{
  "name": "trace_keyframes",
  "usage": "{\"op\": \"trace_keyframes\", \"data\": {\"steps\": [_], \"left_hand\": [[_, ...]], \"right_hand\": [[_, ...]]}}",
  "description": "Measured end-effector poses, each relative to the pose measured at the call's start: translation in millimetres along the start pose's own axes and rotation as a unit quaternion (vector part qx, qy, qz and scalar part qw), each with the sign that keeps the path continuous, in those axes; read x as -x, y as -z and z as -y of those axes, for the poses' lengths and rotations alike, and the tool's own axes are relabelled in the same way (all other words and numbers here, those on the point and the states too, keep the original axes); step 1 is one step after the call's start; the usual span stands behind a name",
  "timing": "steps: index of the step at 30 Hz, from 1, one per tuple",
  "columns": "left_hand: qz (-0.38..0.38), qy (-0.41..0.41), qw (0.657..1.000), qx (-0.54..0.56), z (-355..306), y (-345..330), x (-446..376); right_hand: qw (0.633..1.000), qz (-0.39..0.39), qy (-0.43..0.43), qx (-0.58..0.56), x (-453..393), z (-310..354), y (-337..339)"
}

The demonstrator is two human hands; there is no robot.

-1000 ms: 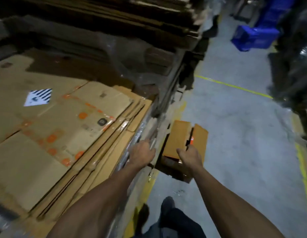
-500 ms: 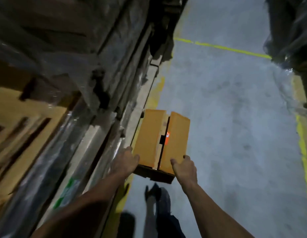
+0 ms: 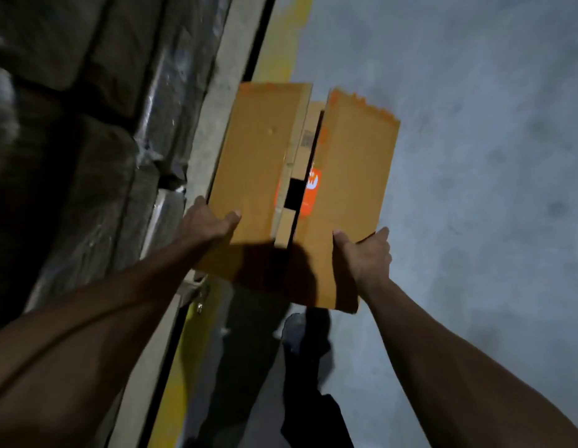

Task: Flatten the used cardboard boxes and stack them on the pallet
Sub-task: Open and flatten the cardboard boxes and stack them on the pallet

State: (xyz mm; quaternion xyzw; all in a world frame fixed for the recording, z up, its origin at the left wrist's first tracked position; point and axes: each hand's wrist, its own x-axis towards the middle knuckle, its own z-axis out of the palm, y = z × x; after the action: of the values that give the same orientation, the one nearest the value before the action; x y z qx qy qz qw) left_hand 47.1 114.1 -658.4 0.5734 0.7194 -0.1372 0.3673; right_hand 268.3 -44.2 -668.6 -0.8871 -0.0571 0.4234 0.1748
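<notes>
A brown cardboard box with orange tape remnants and an orange sticker at its centre seam hangs above the floor in front of me. Its two top flaps are closed with a dark gap between them. My left hand grips the box's near left edge, thumb on top. On the near right edge, my right hand holds it the same way, thumb on the flap. The stack of flattened cardboard on the pallet, wrapped in plastic film, rises at the left.
Grey concrete floor spreads to the right. A yellow painted line runs along the pallet stack's base. My legs and a dark shoe show below the box.
The box has come up off the floor and closer to me. Both hands moved from its top to its side edges. My view has tilted down, away from the stack's top.
</notes>
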Motion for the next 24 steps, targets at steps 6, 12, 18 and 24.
{"op": "trace_keyframes", "data": {"steps": [6, 12, 18, 24], "left_hand": [[0.078, 0.009, 0.992, 0.099, 52.0, -28.5, -70.4], [0.082, 0.007, 0.987, 0.138, 35.7, -20.1, -46.7], [0.046, 0.002, 0.989, 0.137, 22.6, -11.5, -13.8], [0.012, -0.04, 0.994, 0.097, 31.7, 4.3, 51.2]], "right_hand": [[0.998, 0.012, -0.017, -0.064, -24.2, -20.1, -18.6], [0.994, 0.009, -0.001, -0.104, -27.0, -28.1, -20.4], [0.995, -0.029, 0.004, -0.099, -0.5, -28.3, 3.3], [0.994, -0.046, -0.006, -0.097, 56.1, -48.8, 29.1]]}}
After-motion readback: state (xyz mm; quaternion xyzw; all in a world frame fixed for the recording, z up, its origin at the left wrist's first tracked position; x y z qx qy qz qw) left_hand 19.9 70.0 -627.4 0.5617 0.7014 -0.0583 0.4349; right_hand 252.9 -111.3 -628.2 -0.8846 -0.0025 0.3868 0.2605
